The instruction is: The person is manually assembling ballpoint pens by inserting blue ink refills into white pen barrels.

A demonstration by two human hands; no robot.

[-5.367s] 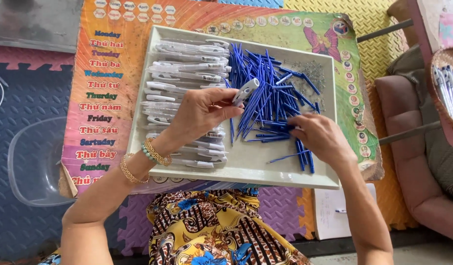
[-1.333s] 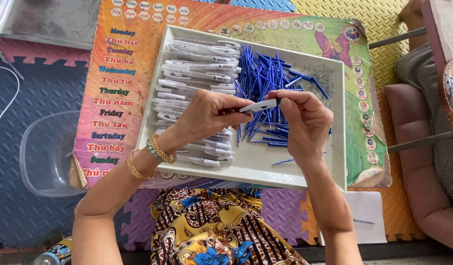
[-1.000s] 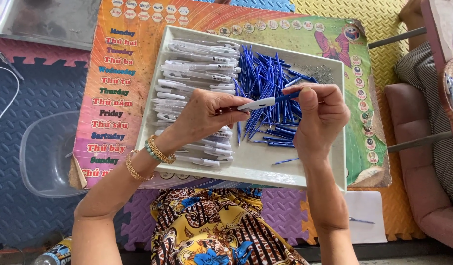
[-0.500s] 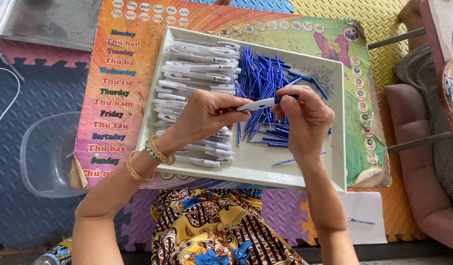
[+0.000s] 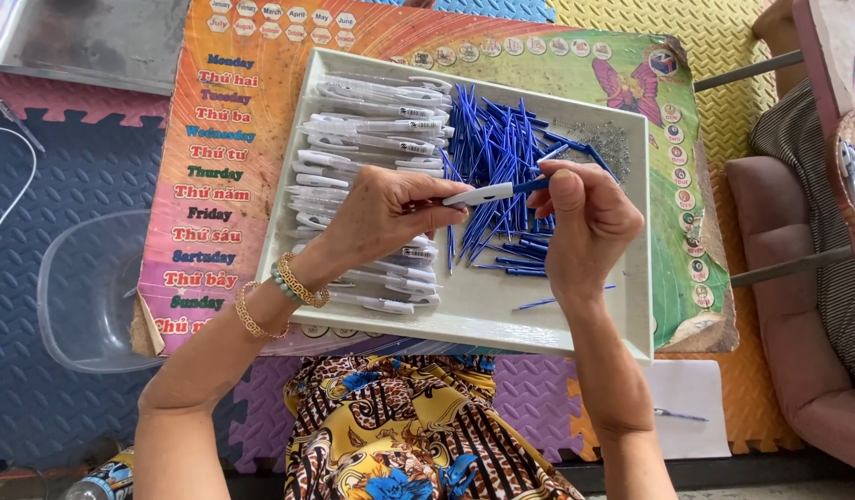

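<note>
Lying at far left on the dark foam mat: a clear plastic bowl (image 5: 89, 292), nothing visible inside. Resting beside it, a colourful printed board (image 5: 214, 176), and sitting on that board, a shallow white tray (image 5: 501, 319). Filling the tray's left half: a pile of white pen barrels (image 5: 372, 139), stacked roughly side by side. Crowding the tray's middle: a heap of blue refills (image 5: 497, 148), crossing one another at many angles, with a few strays lying loose near the front edge. Gathering in the tray's upper right corner: a small scatter of tiny metal springs (image 5: 612, 139). Hovering over the middle of the tray, the left hand (image 5: 381, 218), wrist wearing bracelets, fingers closing together around the rear end of a white pen (image 5: 478, 194), keeping it almost level and pointing to the right. Meeting it from the right, the right hand (image 5: 585, 227), palm turning inward, thumb and fingertips pinching the blue piece at the pen's tip, other fingers curling loosely. Pen staying above the blue heap, between both hands, touching nothing in the tray. Showing at far right: part of a pink seat (image 5: 788, 306).
</note>
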